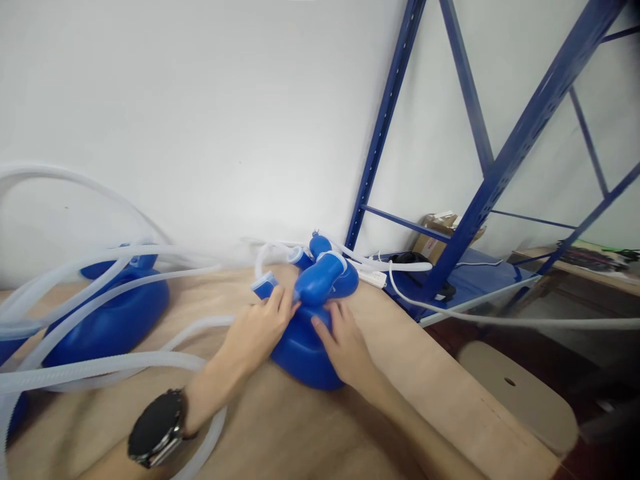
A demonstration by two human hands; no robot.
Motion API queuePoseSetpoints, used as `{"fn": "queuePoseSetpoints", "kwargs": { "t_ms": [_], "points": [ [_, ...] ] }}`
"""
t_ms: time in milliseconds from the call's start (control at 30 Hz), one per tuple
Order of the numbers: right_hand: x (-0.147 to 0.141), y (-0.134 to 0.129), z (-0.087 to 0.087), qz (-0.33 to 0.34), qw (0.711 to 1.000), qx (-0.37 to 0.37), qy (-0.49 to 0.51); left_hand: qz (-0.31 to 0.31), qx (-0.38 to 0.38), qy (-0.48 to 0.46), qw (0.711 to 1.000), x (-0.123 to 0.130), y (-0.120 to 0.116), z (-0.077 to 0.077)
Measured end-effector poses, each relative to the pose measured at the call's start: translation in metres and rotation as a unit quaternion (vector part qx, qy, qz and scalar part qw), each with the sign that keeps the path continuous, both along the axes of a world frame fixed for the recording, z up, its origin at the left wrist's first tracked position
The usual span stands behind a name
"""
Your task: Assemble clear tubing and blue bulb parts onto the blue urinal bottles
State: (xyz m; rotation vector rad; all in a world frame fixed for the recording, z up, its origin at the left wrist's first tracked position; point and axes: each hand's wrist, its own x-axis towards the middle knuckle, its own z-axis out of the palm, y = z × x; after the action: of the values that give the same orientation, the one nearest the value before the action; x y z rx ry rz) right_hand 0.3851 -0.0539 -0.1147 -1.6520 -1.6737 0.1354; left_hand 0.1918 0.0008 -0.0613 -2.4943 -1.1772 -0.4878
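Observation:
A blue plastic bottle (313, 353) with a thick bent neck lies on the brown-topped table (280, 433). My left hand (263, 323), with a black watch on its wrist, has its fingers closed at the base of the neck, from the left side. On the right of the same bottle, my right hand (345, 340) grips its upper body with bent thumb and fingers. Just beyond my left fingertips is a blue-and-white cap-like piece (264, 285) joined to a white hose (265, 257). Behind the neck are more blue plastic parts (320, 245), partly hidden.
More blue bottles (115, 320) and looping translucent hoses (125, 363) fill the left side. A white power strip (373, 277) sits near the right table edge. Beyond it stand a blue metal rack (463, 233), a cardboard box (433, 240) and a beige stool (517, 393).

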Motion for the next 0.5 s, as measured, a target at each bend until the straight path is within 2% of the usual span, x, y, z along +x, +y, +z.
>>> {"fn": "queuePoseSetpoints", "kwargs": {
  "t_ms": [167,267,367,500],
  "points": [
    [0.009,0.006,0.002,0.009,1.0,-0.001,-0.003,-0.031,-0.001,0.125,0.992,-0.034,-0.012,0.016],
    [0.021,0.011,0.001,-0.013,1.0,0.002,0.001,-0.04,0.034,0.112,0.992,-0.057,-0.017,0.013],
    [0.036,0.015,-0.002,-0.045,0.999,0.001,0.012,-0.032,0.031,0.084,0.995,-0.086,-0.02,0.001],
    [0.053,0.017,-0.004,-0.05,0.998,0.008,0.036,-0.01,0.039,0.098,0.994,-0.137,-0.029,-0.029]
  ]
}}
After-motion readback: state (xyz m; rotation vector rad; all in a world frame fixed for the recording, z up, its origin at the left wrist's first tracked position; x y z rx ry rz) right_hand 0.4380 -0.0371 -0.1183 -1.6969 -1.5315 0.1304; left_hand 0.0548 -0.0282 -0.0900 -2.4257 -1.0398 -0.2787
